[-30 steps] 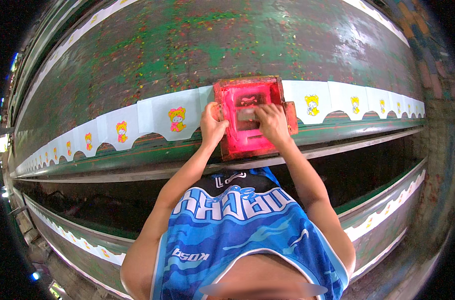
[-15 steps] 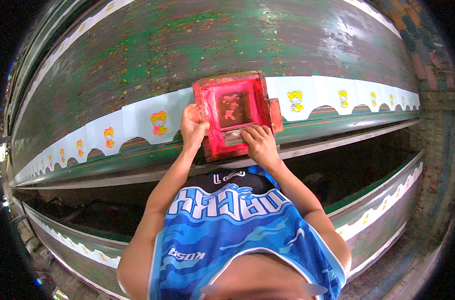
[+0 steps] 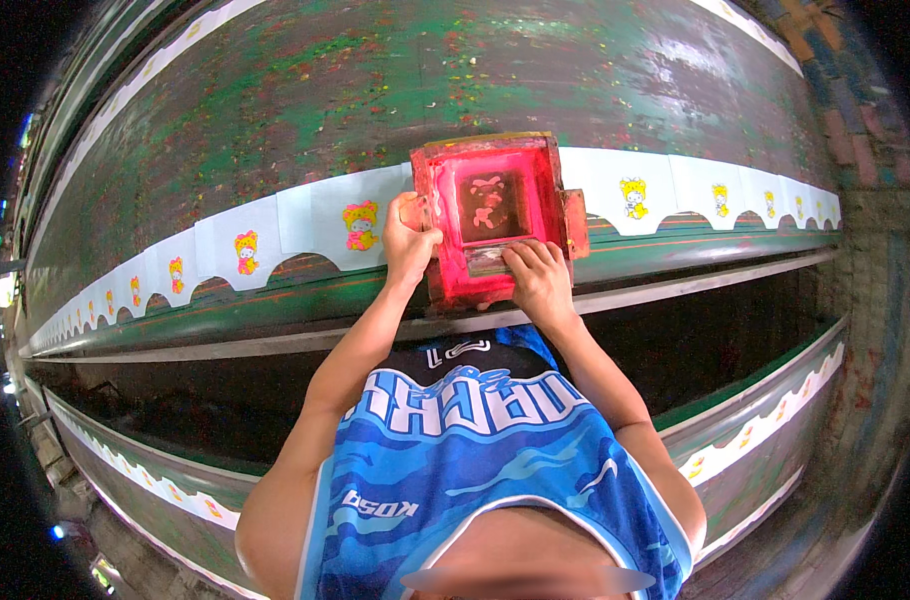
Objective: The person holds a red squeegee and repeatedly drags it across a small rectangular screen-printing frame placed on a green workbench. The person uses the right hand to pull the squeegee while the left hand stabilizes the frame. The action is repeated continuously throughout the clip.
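A small screen-printing frame (image 3: 443,290), its inside coated in bright pink ink, lies over a row of white scalloped pieces (image 3: 310,215). A cartoon figure shows in the dark mesh window (image 3: 490,205). My left hand (image 3: 410,248) is closed round the tab on the frame's left side. Inside the near end of the frame, the bent fingers of my right hand (image 3: 543,285) grip a pale squeegee (image 3: 488,262). To the left, the figures (image 3: 361,226) are yellow with pink; to the right, the figures (image 3: 634,198) are yellow without pink. The piece beneath the frame is hidden.
A long green table (image 3: 305,110), spotted with paint, stretches away in front of me. A metal rail (image 3: 675,289) runs along its near edge. Behind me stands another table with a row of similar printed pieces (image 3: 750,437). Brick-like flooring (image 3: 865,250) lies at the right.
Frame, hands and printed row all appear farther right and slightly higher, largely as the view shifts. Against the row, the frame sits slightly more to the left. Both hands keep their hold.
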Demonstrator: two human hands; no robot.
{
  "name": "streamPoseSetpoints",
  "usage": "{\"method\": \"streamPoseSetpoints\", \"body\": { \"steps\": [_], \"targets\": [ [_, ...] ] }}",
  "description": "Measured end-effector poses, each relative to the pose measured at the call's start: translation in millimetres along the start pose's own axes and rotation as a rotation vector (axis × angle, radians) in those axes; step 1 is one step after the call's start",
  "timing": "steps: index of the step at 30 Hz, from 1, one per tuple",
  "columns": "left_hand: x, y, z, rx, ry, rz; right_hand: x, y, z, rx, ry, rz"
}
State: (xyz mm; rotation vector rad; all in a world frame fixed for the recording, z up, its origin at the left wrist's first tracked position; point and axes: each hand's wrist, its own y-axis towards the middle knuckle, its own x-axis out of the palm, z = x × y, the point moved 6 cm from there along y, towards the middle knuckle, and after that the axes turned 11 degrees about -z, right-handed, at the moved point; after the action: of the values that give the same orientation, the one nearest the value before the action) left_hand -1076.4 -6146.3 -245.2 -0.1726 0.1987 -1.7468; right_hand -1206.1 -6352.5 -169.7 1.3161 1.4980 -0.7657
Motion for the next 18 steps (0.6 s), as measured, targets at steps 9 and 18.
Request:
{"method": "streamPoseSetpoints", "body": {
  "steps": [9, 18],
  "targets": [
    [24, 6, -14, -0.098, 0.017, 0.002, -5, -17, 32, -0.03, 0.057, -0.006],
    [29, 2, -9, -0.216, 0.013, -0.013, -6, -14, 35, -0.042, 0.061, -0.008]
  ]
}}
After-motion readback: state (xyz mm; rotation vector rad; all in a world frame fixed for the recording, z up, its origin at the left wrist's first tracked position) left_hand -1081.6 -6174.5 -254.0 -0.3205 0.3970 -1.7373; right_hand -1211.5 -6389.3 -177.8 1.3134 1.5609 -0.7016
